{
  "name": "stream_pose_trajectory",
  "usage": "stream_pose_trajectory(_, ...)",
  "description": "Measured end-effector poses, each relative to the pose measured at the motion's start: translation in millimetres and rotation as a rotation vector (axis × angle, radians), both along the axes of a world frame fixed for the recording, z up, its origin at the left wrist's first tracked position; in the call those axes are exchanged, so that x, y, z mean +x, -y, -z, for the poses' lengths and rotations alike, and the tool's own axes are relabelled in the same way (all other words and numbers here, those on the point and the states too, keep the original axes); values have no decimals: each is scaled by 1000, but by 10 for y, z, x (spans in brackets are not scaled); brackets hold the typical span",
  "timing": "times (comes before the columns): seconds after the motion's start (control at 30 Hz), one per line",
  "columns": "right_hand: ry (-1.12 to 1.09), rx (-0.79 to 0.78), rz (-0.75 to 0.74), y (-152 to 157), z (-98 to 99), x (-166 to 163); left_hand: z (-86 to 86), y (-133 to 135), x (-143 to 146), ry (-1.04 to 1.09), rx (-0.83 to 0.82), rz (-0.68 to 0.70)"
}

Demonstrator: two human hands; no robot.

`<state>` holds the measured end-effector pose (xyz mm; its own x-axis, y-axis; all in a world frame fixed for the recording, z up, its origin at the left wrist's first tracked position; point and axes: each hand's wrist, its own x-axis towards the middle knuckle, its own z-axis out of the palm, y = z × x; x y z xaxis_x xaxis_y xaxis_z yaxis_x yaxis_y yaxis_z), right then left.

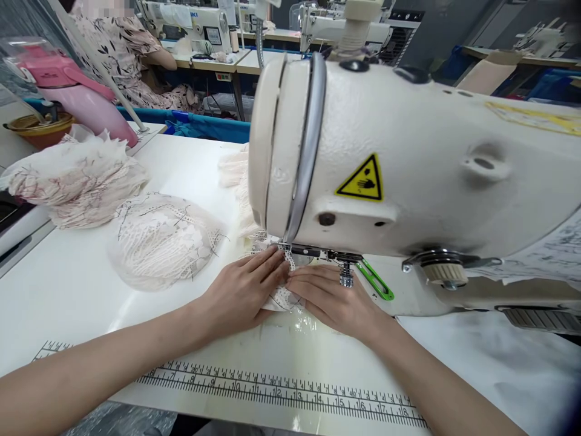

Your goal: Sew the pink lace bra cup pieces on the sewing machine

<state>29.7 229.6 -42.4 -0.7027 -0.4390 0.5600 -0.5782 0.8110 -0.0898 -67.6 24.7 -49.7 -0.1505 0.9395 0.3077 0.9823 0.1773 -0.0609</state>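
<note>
White lace fabric (pixel 282 299) lies under the head of a sewing machine (pixel 363 139). My left hand (pixel 238 290) rests flat on its left side, fingers stretched toward the needle area. From the right, my right hand (pixel 338 297) presses on the same lace, its fingers extended and meeting the left fingertips. Neither hand grasps it. The needle and presser foot are mostly hidden behind the fingers and machine head. Just past my right hand lies a green thread snipper (pixel 376 278). More pale lace (pixel 242 200) bunches behind the needle area.
A round lace piece with loose dark threads (pixel 163 242) and a heap of pale fabric (pixel 72 181) lie left. Behind them stand a pink bottle (pixel 86 103) and a brown bowl (pixel 40 128). A printed ruler (pixel 276 390) runs along the front edge. A person (pixel 118 54) sits beyond.
</note>
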Motion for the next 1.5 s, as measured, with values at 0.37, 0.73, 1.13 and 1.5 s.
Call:
stream_pose_trajectory(0.37, -84, 79, 140, 55, -103, 23, -27, -58, 22, 4, 14, -38)
stream_pose_trajectory(0.73, -3, 116, 196, -26, -32, 11, -39, -101, 31, -9, 8, -31)
stream_pose_trajectory(1.13, -50, 97, 26, 146, 12, -29, -25, 115, -63, -53, 22, 77)
stream_pose_trajectory(1.5, -21, 136, 97, 182, 149, -23, 3, 104, -103, -43, 36, 19)
